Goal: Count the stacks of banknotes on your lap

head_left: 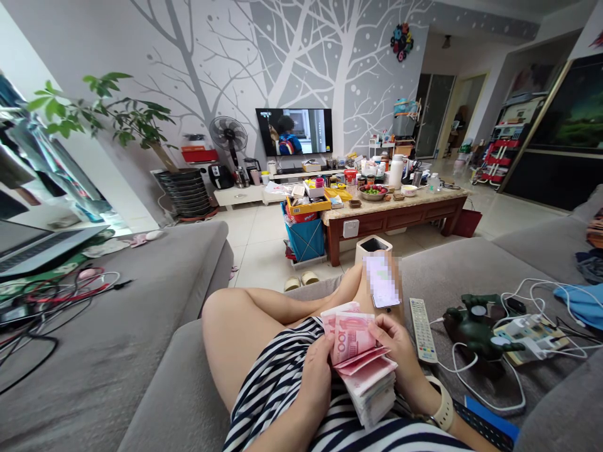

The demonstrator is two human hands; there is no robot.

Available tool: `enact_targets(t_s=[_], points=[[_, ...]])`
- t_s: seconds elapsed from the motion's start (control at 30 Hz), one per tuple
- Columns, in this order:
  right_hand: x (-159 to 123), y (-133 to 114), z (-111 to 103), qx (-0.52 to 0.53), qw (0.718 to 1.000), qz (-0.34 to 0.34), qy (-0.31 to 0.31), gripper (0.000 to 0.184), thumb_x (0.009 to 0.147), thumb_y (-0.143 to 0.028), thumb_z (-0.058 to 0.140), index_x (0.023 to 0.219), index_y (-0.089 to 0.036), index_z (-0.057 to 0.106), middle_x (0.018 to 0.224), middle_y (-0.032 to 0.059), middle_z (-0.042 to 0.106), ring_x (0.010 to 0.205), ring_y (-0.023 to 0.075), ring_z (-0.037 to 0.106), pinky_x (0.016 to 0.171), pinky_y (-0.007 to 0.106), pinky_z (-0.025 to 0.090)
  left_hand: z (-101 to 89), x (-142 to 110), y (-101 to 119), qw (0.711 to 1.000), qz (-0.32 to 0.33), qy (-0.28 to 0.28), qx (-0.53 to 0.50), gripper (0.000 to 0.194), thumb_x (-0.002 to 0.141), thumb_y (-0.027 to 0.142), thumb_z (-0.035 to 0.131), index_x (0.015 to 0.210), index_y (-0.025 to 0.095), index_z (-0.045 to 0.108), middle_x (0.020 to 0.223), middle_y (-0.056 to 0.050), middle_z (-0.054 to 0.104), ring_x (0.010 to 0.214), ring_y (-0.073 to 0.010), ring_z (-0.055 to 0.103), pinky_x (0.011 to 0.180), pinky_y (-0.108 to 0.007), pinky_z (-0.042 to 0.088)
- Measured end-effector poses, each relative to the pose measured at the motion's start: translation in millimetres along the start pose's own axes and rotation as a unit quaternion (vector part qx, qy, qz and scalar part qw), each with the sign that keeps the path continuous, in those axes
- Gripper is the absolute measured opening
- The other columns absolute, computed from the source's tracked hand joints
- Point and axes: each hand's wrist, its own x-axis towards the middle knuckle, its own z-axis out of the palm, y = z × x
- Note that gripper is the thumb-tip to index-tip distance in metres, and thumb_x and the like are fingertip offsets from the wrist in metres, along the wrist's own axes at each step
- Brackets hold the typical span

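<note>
A thick stack of pink 100 banknotes (351,342) is held between my two hands above my lap. My left hand (318,370) grips the stack along its left side, with the thumb on the notes. At the upper right, my right hand (393,345) pinches the edge of a top note between thumb and fingers. Several top notes are bent up and fanned away from the lower bundle (377,395), whose edges look pale. A phone (384,285) with a lit, blurred screen rests on my leg just beyond the notes.
To the right on the grey sofa lie a remote control (423,329), a dark green figurine (480,329) and a power strip (532,339) with white cables. Tangled cables (61,295) and a laptop (51,245) are at left. Ahead stands a crowded coffee table (396,216).
</note>
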Motion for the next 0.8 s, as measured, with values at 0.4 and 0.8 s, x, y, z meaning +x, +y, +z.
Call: enact_targets(t_s=[0.4, 0.8], points=[[-3.2, 1.0, -1.3, 0.012, 1.000, 0.001, -0.002, 0.041, 0.074, -0.053, 0.074, 0.064, -0.018, 0.055, 0.064, -0.0025, 0.052, 0.060, 0.0124, 0.045, 0.058, 0.023, 0.040, -7.3, 1.1, -7.1, 1.000, 0.006, 0.008, 0.015, 0.026, 0.078, 0.038, 0.061, 0.075, 0.018, 0.077, 0.083, -0.005, 0.079, 0.088, -0.0278, 0.068, 0.091, -0.039, 0.049], [-5.1, 0.1, -0.7, 0.008, 1.000, -0.011, -0.004, 0.039, 0.076, -0.053, 0.072, 0.067, -0.018, 0.058, 0.065, -0.0012, 0.055, 0.061, 0.0127, 0.048, 0.058, 0.023, 0.041, -2.5, 2.3, 4.2, 0.999, 0.008, -0.012, 0.032, 0.030, 0.072, 0.046, 0.063, 0.071, 0.020, 0.079, 0.085, -0.007, 0.079, 0.093, -0.0347, 0.069, 0.090, -0.042, 0.050]])
